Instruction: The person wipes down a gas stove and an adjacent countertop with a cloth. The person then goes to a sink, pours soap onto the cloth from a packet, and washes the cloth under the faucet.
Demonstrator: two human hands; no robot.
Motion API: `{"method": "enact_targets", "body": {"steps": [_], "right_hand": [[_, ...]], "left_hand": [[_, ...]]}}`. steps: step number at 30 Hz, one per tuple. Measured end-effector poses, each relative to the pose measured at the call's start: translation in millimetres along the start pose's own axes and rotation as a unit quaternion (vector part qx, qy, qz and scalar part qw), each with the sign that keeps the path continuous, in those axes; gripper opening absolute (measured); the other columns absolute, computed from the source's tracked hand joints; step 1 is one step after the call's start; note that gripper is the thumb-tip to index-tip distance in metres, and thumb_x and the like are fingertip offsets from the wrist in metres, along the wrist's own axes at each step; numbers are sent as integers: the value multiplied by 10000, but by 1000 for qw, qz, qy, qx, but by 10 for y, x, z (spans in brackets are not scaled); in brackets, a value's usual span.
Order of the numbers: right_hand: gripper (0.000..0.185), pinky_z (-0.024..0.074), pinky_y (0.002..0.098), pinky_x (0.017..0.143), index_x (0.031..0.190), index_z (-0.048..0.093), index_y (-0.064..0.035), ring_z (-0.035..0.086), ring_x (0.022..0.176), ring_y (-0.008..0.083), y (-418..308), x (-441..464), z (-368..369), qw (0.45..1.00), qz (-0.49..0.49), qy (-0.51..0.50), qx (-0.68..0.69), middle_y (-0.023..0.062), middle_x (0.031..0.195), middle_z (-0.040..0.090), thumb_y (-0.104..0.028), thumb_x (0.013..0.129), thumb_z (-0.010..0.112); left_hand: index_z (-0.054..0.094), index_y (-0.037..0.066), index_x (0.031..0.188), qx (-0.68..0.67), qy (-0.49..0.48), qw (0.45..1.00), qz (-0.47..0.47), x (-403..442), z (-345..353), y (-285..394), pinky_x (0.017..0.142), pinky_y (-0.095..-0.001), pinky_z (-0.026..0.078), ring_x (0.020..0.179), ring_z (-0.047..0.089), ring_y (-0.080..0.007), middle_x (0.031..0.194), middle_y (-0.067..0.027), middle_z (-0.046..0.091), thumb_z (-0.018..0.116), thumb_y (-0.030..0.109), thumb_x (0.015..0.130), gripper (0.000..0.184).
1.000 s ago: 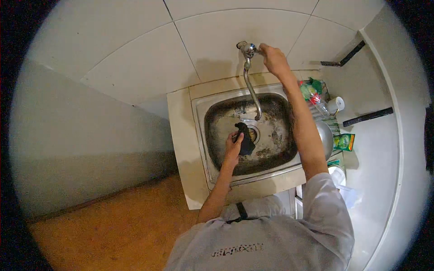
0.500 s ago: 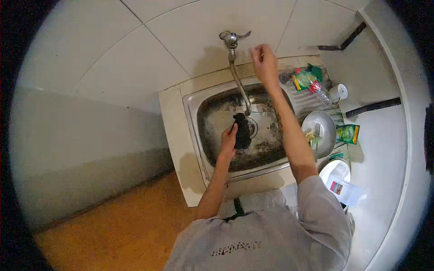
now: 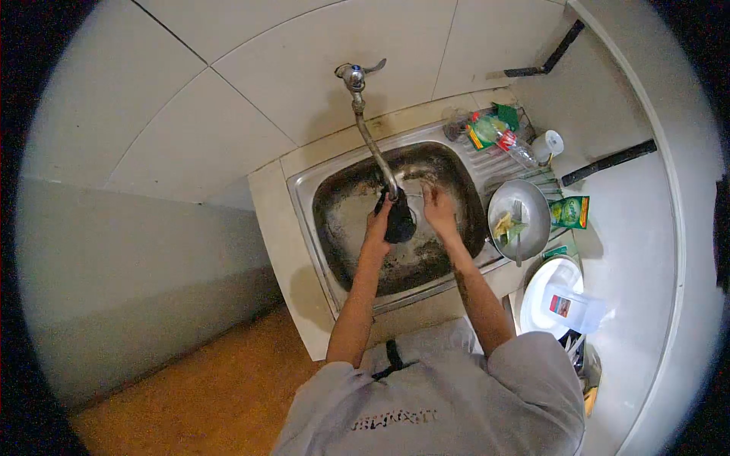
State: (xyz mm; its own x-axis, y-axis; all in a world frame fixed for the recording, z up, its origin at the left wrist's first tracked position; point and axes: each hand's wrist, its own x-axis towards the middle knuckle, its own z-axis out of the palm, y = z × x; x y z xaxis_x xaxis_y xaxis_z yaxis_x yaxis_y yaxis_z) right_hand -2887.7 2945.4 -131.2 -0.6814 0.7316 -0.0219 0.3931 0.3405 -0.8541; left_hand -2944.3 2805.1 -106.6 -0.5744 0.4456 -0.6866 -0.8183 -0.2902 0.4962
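1. Clearly, from your head camera, both your forearms reach forward over the sink [image 3: 346, 239] and converge toward the middle of the basin.
2. Your left hand [image 3: 378, 228] closes around a black item [image 3: 401, 222], its thumb side turned toward the faucet [image 3: 370, 137]; the wrist runs nearly straight with the forearm.
3. The black item is above the basin floor, right at the end of the spout, which overlaps its upper part; you cannot tell from this angle whether they touch.
4. Your right hand [image 3: 439, 213] is just to the right of the black item and apart from it, with its forearm slanting up and leftward past the near rim.
5. Your right fingers blur together, so you cannot tell how wide they stand or whether they hold anything.
6. The black item's left edge is hidden by your left hand, and its folds are too dark to read.
7. Your grey shirt [image 3: 456, 414] is cut off at the bottom edge, and the objects beneath the clear container [image 3: 585, 311] are hard to make out.
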Motion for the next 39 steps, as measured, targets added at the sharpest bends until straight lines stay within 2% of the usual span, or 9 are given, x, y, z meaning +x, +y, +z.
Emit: {"method": "enact_targets", "body": {"steps": [2,5,7,16,25,29,32,34,39], "right_hand": [[371,495,383,635,944,625,-7,621,646,275,-3,-284,-99,991,106,-54,-57,139,759,655,-363,920,527],[414,499,332,681,1054,607,-46,629,689,250,-551,-542,-372,798,433,-150,392,70,753,657,-427,910,530],[403,488,282,722,1162,552,-54,628,804,187,-658,-576,-441,674,430,-229,556,44,864,648,-370,913,560],[398,485,272,786,1182,526,-41,559,969,113,-116,-545,-2,871,161,-157,436,28,1084,575,-31,815,679],[167,487,295,762,858,532,-110,567,828,133,52,-439,31,726,319,-95,602,23,982,588,-84,819,693],[144,477,311,789,900,559,-89,570,857,151,-155,-539,68,787,284,-95,540,44,976,592,-116,834,684],[176,473,338,809,965,571,-37,586,920,189,-70,-432,239,852,252,-114,444,69,1007,601,-89,831,672],[231,477,367,809,1042,561,9,610,947,262,347,-250,545,978,-41,-132,158,148,1011,616,-121,861,622],[290,479,374,811,1085,571,-6,595,992,326,-624,199,-164,970,-157,-115,-147,236,1028,606,-229,901,552]], "left_hand": [[556,5,1088,-6,-13,999,34,266,-149,-168,637,-384,552,752,654,-235,910,-102,642,597,329,897,379],[544,19,1148,32,-57,998,7,363,-219,-198,636,-397,557,795,656,-252,997,-110,636,514,333,938,379],[544,27,1157,99,-25,994,47,223,-124,-189,682,-378,543,838,644,-235,1028,-95,628,488,351,950,389],[551,19,1133,193,-9,972,131,151,-402,-116,873,-301,424,1003,556,-150,1066,-51,601,517,396,939,425],[550,17,1093,69,53,987,133,308,-300,-247,656,-350,524,812,630,-210,973,-84,619,666,285,861,373],[560,31,1067,125,86,975,162,192,-231,-193,629,-346,539,763,640,-224,928,-82,626,654,254,864,316],[571,42,1039,57,52,985,155,249,-323,-118,619,-339,535,744,637,-209,894,-78,633,633,254,872,277],[579,46,1031,28,6,997,72,220,-392,-29,616,-344,533,743,638,-199,890,-75,638,612,269,879,272],[600,58,1018,-51,-38,997,-49,178,-540,-130,623,-372,536,745,643,-199,897,-70,652,526,274,916,249]]}}
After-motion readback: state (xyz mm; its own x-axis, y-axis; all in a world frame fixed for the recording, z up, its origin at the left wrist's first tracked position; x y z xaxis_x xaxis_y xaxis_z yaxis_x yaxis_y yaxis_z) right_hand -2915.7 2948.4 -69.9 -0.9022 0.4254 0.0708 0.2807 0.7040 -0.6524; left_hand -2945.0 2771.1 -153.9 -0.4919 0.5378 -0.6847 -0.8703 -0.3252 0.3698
